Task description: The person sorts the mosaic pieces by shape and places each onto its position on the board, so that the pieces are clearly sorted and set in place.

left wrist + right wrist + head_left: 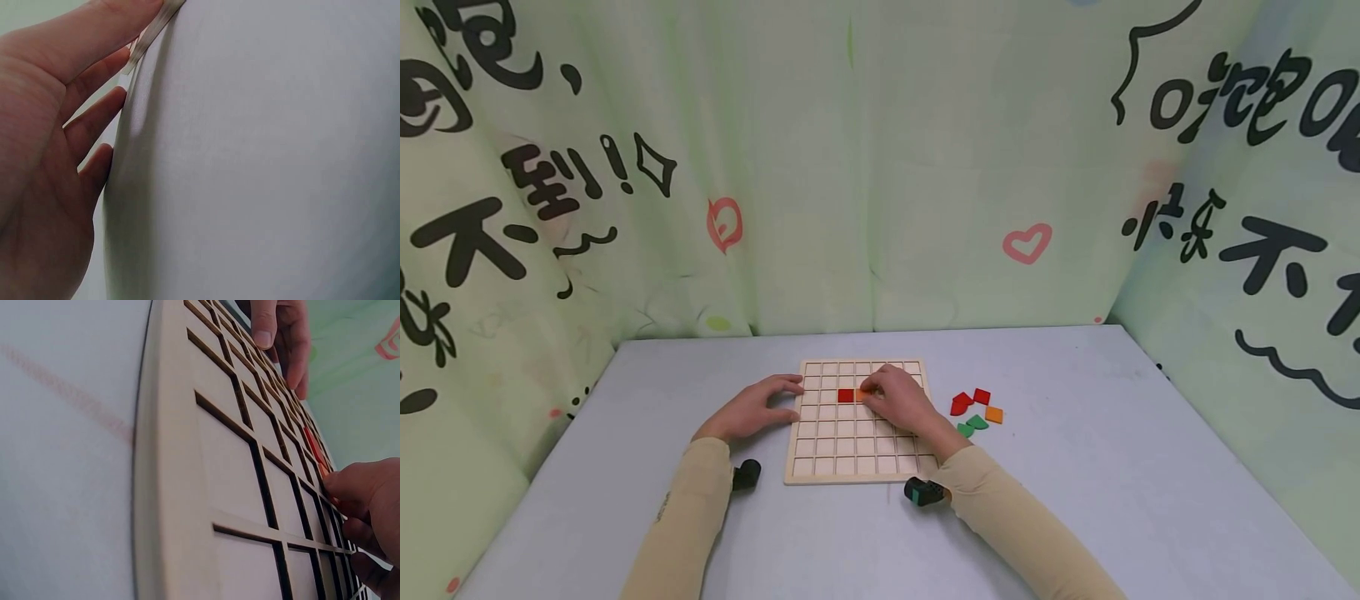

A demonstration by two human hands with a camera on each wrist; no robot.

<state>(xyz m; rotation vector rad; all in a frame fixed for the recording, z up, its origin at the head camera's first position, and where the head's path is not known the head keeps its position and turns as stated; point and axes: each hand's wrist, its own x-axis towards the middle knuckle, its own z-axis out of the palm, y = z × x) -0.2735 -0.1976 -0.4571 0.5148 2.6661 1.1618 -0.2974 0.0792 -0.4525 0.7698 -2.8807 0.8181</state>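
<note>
Orange tile [861, 396] pinched by my right hand [901, 400] sits right of the red tile [846, 396], toward the desk's far edge [1037, 334]. My left hand [751, 408] (fingers spread) touches the board [842, 480].

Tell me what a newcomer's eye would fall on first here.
Probably the bold black characters on the pale green curtain, at both sides of the head view. Next, the wooden grid board on the table, where the right hand holds an orange tile beside a red tile and the left hand touches the left edge. Loose red, orange and green pieces stand out right of the board.
</note>
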